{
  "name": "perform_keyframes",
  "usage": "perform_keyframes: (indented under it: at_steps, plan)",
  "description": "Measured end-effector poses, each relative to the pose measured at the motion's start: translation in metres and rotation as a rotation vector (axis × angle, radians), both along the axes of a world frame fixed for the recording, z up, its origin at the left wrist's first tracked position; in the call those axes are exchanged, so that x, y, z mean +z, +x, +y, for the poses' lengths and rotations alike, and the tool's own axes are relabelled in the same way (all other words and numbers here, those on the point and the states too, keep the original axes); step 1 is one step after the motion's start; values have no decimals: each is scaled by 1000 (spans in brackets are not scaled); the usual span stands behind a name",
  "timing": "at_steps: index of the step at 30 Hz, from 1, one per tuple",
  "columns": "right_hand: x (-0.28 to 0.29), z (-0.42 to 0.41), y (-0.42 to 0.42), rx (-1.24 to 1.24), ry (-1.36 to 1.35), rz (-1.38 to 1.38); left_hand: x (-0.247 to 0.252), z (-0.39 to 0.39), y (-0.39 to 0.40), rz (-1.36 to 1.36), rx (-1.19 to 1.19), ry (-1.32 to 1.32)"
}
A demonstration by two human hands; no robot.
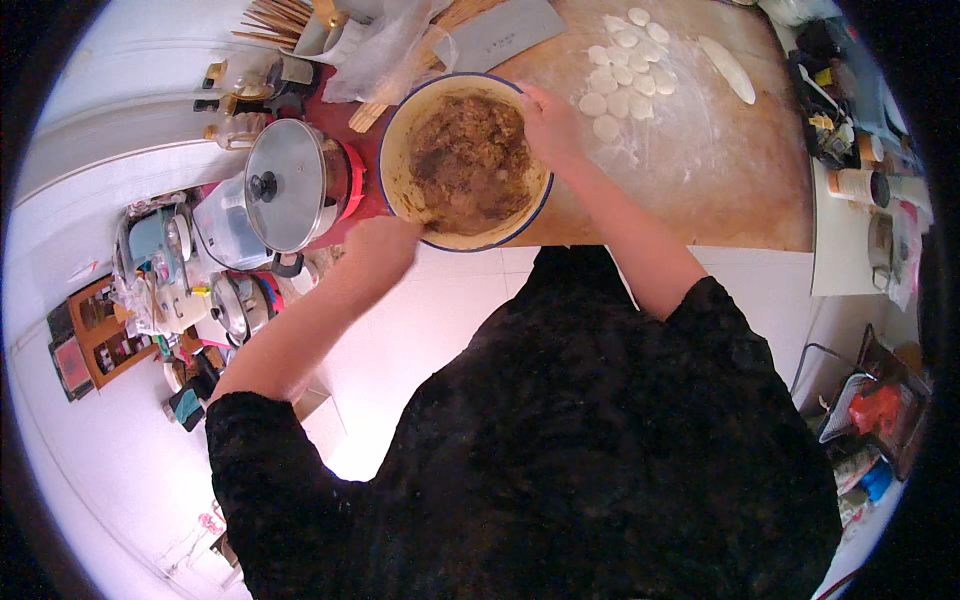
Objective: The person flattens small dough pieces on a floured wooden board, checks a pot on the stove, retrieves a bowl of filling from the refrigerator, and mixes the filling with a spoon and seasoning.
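An enamel bowl [391, 184] with a dark blue rim holds a brown, minced-looking filling [472, 161]. My right hand [551, 124] grips the bowl's upper right rim. At the lower left rim is my left hand [386, 247], curled and slightly blurred; its fingers are hidden, and whether it holds a utensil cannot be told. To the right, several small flattened dough rounds [619, 103] lie on a floured wooden board [720, 187]. A long roll of dough [726, 69] rests farther right. Behind the bowl lies a broad metal blade [499, 37], partly beside a clear plastic bag [375, 64].
A pot with a glass lid [289, 187] stands close to the bowl's left, with bottles [251, 75] behind it. Wooden sticks [277, 19] are at the top left. A second lidded pot [231, 307] sits lower left. Jars [859, 186] and other containers line the right side.
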State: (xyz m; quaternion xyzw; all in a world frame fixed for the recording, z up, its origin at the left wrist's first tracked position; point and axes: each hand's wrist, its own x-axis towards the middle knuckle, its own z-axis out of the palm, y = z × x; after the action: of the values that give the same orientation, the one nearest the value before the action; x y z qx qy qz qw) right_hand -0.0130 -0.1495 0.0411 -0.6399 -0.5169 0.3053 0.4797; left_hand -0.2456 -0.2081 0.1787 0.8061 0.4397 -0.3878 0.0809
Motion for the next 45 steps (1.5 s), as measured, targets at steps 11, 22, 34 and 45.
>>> perform_keyframes:
  at_steps: [11, 22, 34, 45]
  plan:
    - [24, 0, 4, 98, -77, -100, -19, 48, 14, -170, 108, 194]
    - [10, 0, 4, 63, -3, -155, -9, 76, -4, -184, 16, 354]
    - [14, 0, 2, 67, -101, -203, -10, 61, 57, -295, -316, 164]
    - [11, 0, 5, 33, -93, -147, -7, 16, 18, -260, -154, 32]
